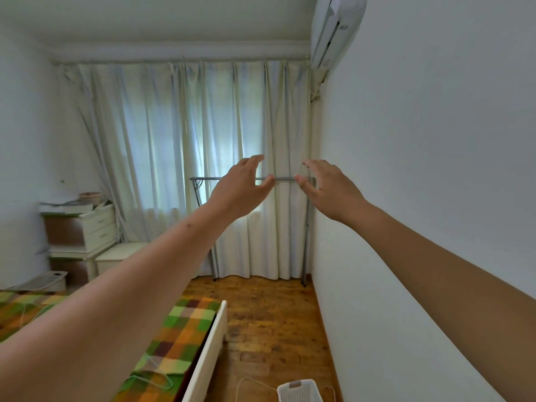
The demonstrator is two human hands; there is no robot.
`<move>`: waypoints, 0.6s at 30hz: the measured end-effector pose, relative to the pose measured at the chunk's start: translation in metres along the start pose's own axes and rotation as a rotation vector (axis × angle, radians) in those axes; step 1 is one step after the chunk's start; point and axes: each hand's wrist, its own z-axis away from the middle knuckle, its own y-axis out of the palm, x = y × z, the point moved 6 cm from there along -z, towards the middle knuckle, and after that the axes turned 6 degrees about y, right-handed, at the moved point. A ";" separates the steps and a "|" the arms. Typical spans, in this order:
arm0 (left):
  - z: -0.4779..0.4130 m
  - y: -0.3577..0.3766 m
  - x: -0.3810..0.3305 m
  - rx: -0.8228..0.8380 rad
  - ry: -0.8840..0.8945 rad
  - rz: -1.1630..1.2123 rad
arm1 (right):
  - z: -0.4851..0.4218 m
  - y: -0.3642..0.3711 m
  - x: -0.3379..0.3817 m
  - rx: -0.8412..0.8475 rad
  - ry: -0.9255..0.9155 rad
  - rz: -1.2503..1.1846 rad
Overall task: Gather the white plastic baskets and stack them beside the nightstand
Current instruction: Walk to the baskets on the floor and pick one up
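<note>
Both arms are stretched straight out at chest height, and neither hand has anything in it. The left hand [242, 185] and the right hand [327, 188] hover side by side, fingers [256, 159] spread and released, lined up in front of the rail of a metal clothes rack [307, 227] that stands against the curtains [188, 146]. Whether they are close to that rail or well short of it, I cannot tell from this angle.

Now the baskets. One white plastic basket [298, 390] sits on the wooden floor [269, 320] at the very bottom of view, near the right-hand wall, with a loop of thin white cord [246, 382] lying just beside it. A second white slotted basket [49, 280] sits low on the far left beyond the bed [179, 329], near the foot of the cream nightstand [87, 227]. So the two are well apart, and no gathering has begun.

The risks, as I judge them: the near basket lies below the outstretched arms, almost out of sight, so a step forward could kick it or catch a foot in that cord. A wire hanger [150, 378] on the checked blanket could snag too.
</note>
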 end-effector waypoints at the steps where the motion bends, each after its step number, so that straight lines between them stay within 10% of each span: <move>1: -0.009 0.010 0.007 0.002 -0.003 0.002 | -0.010 0.009 -0.005 0.006 0.003 -0.015; 18: -0.113 0.109 0.199 0.017 -0.019 0.008 | -0.174 0.188 -0.011 0.007 0.011 -0.032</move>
